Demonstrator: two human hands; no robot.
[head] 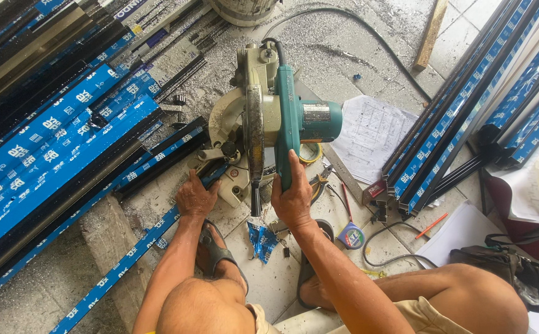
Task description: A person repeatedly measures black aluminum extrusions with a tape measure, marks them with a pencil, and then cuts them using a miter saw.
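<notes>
Head view, looking straight down: right hand is wrapped around the teal handle of the teal and cream mitre saw, fingers closed on it. The blade itself is mostly tucked inside the guard, so hard to see much of it. Left hand presses flat, fingers loosely spread, on the long blue-filmed aluminium strip that runs under the saw; its far end is cut off at the bottom edge. Small round tape measure sits just right of the wrist, and a creased paper drawing lies beside the motor.
</notes>
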